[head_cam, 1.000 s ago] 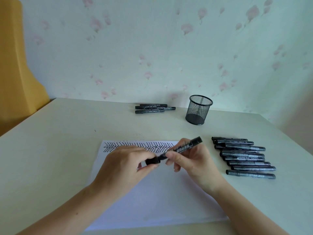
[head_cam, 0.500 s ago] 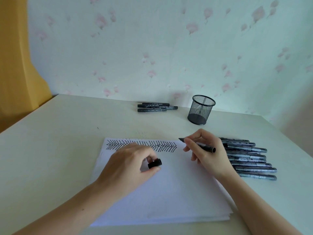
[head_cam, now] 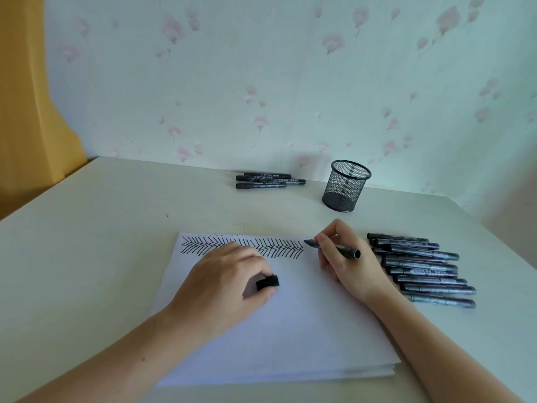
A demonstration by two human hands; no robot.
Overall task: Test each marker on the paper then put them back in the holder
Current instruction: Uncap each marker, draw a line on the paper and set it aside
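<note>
My right hand (head_cam: pixel 345 266) grips an uncapped black marker (head_cam: pixel 337 249), its tip at the right end of a row of black chevron strokes (head_cam: pixel 220 246) along the top of the white paper (head_cam: pixel 290 330). On the paper rests my left hand (head_cam: pixel 220 289), pinching the marker's black cap (head_cam: pixel 268 282) between thumb and fingers. A black mesh holder (head_cam: pixel 345 186) stands empty beyond the paper. Several capped markers (head_cam: pixel 424 270) lie in a row right of the paper. Three more markers (head_cam: pixel 268 180) lie near the wall.
The paper is a thin stack on a cream table (head_cam: pixel 87 242) that ends at a floral-papered wall (head_cam: pixel 290 82). A yellow curtain (head_cam: pixel 26 112) hangs at the left. The row of markers lies close beside my right wrist.
A second ago both hands held the marker together and pulled off the cap. Since then my right hand has carried the marker up to the end of the strokes; my left hand kept the cap.
</note>
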